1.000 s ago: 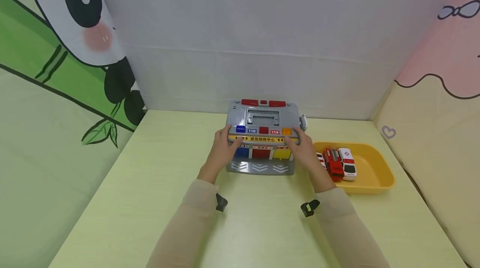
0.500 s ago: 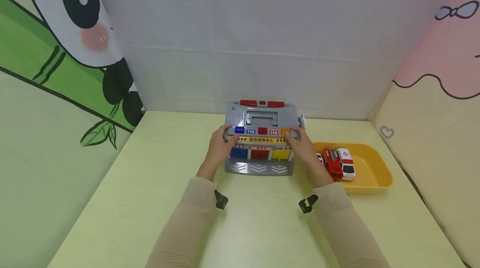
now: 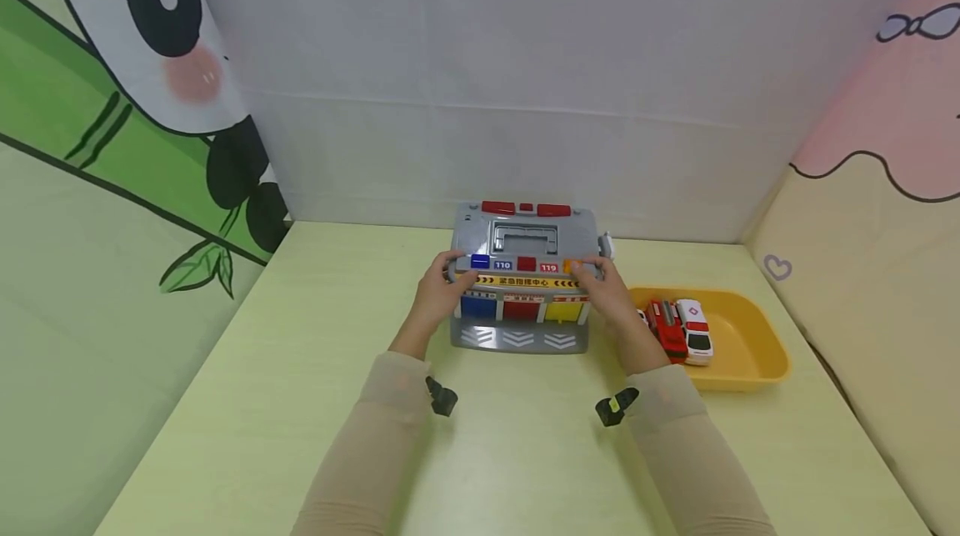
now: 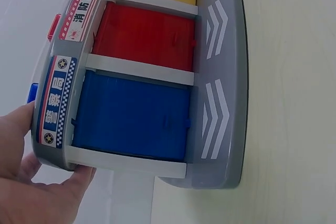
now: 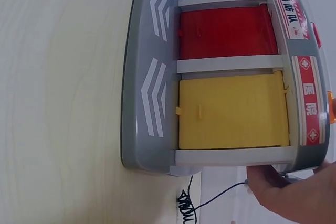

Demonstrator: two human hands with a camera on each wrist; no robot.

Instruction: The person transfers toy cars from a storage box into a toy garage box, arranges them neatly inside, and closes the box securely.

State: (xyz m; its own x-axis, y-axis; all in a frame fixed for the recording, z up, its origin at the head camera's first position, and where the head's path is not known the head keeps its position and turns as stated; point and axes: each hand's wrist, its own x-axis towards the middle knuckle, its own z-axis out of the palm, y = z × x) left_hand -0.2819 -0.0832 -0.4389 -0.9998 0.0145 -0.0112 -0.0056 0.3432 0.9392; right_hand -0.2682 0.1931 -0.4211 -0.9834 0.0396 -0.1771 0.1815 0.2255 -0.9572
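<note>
A grey toy garage (image 3: 517, 336) stands on the table against the back wall. Its front has a blue door (image 4: 131, 116), a red door (image 4: 144, 38) and a yellow door (image 5: 231, 111), all closed. The left hand (image 3: 437, 296) grips its left end, thumb at the upper front edge and fingers behind. At the other end the right hand (image 3: 611, 298) grips the roof corner, its thumb at the orange button (image 3: 570, 264). Blue and red buttons line the roof's front edge. In both wrist views the doors show fully, while the fingers are partly hidden behind the garage.
A yellow tray (image 3: 738, 344) sits right of the garage, close to the right forearm. Inside it are a red toy fire truck (image 3: 666, 332), a white toy ambulance (image 3: 695, 332) and another car mostly hidden. A dark cord (image 5: 220, 195) hangs behind the garage.
The right thumb has slid slightly up onto the orange button. Otherwise both hands keep their hold, and the garage stays in place.
</note>
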